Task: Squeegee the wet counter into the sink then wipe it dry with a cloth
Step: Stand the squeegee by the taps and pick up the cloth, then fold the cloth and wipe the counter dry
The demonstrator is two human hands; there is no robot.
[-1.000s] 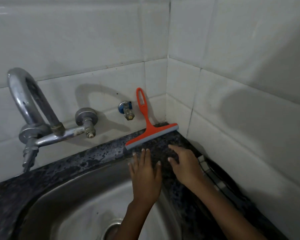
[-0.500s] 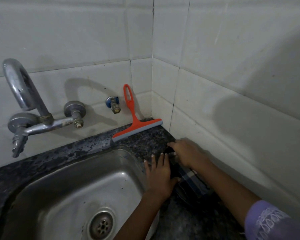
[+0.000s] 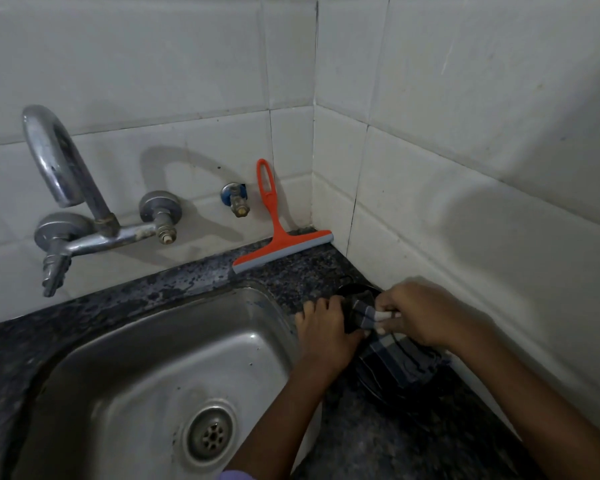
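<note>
An orange squeegee with a grey blade leans against the back tiles in the corner, its blade resting on the dark speckled counter. A dark striped cloth lies on the counter to the right of the steel sink. My left hand grips the cloth's near end beside the sink rim. My right hand pinches the same bunched end from the other side. Both hands are well in front of the squeegee and apart from it.
A curved chrome tap with a mixer body juts from the back wall over the sink's left side. A small blue-collared valve sticks out beside the squeegee handle. White tiled walls close the corner at the back and right. The sink drain sits low.
Both hands drew back from the counter just below the squeegee to the cloth at the right of the sink and closed on its end. The camera view shifted right and down.
</note>
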